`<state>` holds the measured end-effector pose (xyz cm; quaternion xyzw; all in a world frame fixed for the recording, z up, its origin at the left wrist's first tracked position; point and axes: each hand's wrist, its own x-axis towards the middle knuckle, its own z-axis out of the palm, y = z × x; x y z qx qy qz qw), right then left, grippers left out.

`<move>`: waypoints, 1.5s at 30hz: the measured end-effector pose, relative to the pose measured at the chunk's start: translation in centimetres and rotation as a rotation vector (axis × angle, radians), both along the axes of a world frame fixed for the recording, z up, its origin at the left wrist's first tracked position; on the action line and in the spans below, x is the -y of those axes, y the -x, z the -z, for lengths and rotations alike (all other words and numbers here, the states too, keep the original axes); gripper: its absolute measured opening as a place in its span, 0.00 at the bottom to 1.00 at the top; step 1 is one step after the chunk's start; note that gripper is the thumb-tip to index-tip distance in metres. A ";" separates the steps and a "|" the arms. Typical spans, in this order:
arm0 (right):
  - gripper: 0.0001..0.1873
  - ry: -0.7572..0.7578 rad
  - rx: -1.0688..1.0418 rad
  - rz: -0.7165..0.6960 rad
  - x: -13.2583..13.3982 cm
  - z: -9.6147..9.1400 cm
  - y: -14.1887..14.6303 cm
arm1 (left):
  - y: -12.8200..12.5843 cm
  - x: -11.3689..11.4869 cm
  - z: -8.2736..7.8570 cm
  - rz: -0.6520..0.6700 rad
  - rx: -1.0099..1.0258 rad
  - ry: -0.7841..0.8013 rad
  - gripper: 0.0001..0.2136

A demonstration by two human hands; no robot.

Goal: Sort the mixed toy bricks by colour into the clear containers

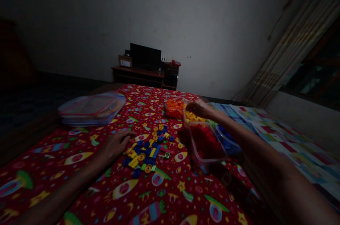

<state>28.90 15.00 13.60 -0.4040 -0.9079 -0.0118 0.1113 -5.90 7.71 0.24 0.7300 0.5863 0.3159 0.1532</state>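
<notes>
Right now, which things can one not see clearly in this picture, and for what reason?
- Head view: what, if anything, the right hand holds at the yellow bricks; its own back and dim light hide this.
- Head view: how many blue bricks there are; the right arm covers part.
- Head view: any writing on the white label; too small.
- Head view: the whole window; right edge cuts it.

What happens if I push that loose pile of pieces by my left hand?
The pile would probably scatter, since its pieces lie loose. Round pieces might roll if they tipped onto an edge; the long yellow block looks likelier to slide.
</notes>
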 end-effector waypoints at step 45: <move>0.04 0.088 0.281 -0.002 8.3 5.2 6.5 | -0.3 0.2 0.8 0.117 -0.117 -0.218 0.17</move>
